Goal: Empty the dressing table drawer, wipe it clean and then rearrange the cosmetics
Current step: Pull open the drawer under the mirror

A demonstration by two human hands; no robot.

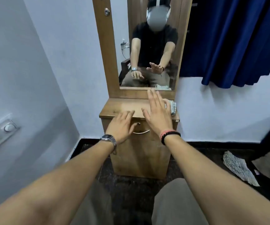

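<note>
Reaching out with both arms, a person sits facing the small wooden desk (122, 107). The left hand (122, 125) is loose and flat, holding nothing, and it hangs right in front of the shut drawer (140, 127), just beside its curved handle (141, 132), likely so it can pull next. The right hand (157, 113) is spread wide and holds nothing too, up over the desk top near a folded cloth (173, 108), handy for wiping later.
</note>
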